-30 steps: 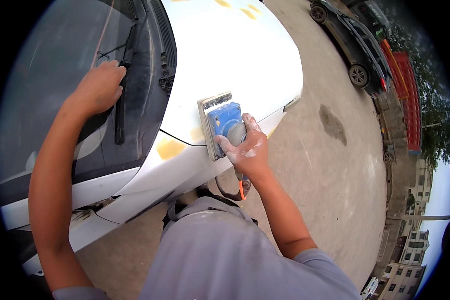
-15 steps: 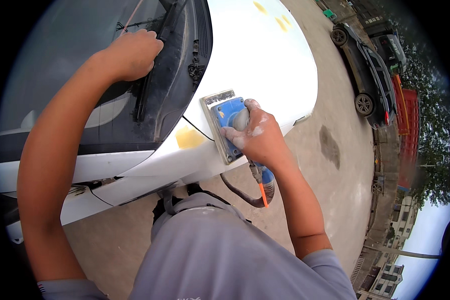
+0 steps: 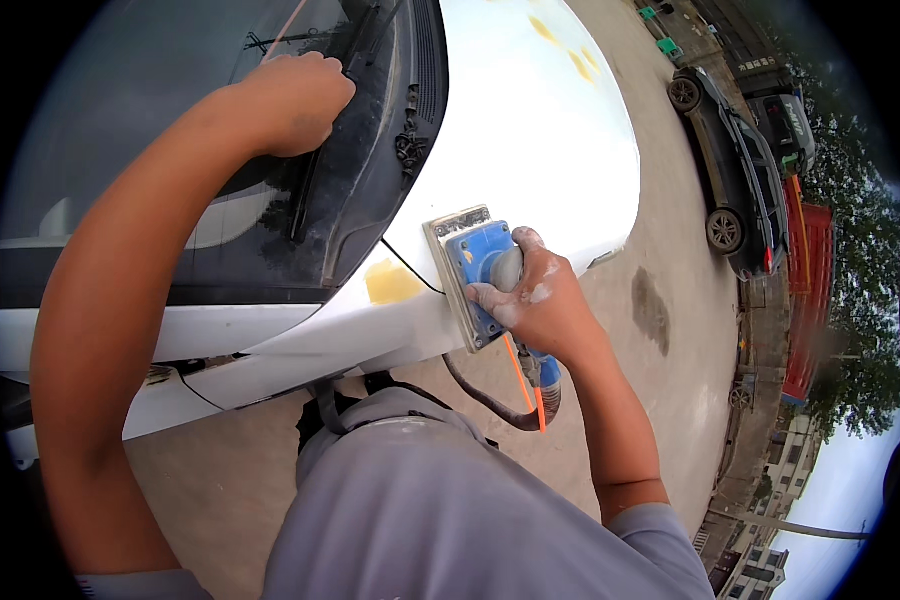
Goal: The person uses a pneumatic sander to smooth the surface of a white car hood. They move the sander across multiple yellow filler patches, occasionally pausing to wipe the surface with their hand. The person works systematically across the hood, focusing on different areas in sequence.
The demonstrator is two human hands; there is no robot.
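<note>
My right hand [image 3: 540, 305] is wrapped round the rounded grey grip of a blue rectangular sander [image 3: 478, 262], with pale dust on the thumb and fingers. The sander's flat pad rests on the white car body, by the seam between hood [image 3: 530, 150] and fender. A ribbed dark hose [image 3: 500, 412] and a thin orange line [image 3: 541, 408] hang from its near end. Left of the sander is a yellowish filler patch [image 3: 392, 282] on the fender. My left hand [image 3: 300, 105] is closed against the windshield, over the wiper [image 3: 303, 195]; its finger undersides are hidden.
More yellowish patches [image 3: 578, 65] mark the far part of the hood. Black clips [image 3: 410, 145] lie at the windshield's base. Concrete ground [image 3: 610, 400] surrounds the car. A dark parked car [image 3: 735, 170] and a red truck bed [image 3: 815, 290] stand at the right.
The whole view has shifted slightly, so car and hands appear further right and mostly lower. The sander stays by the same seam. A second stretch of orange line now shows beside the hose.
</note>
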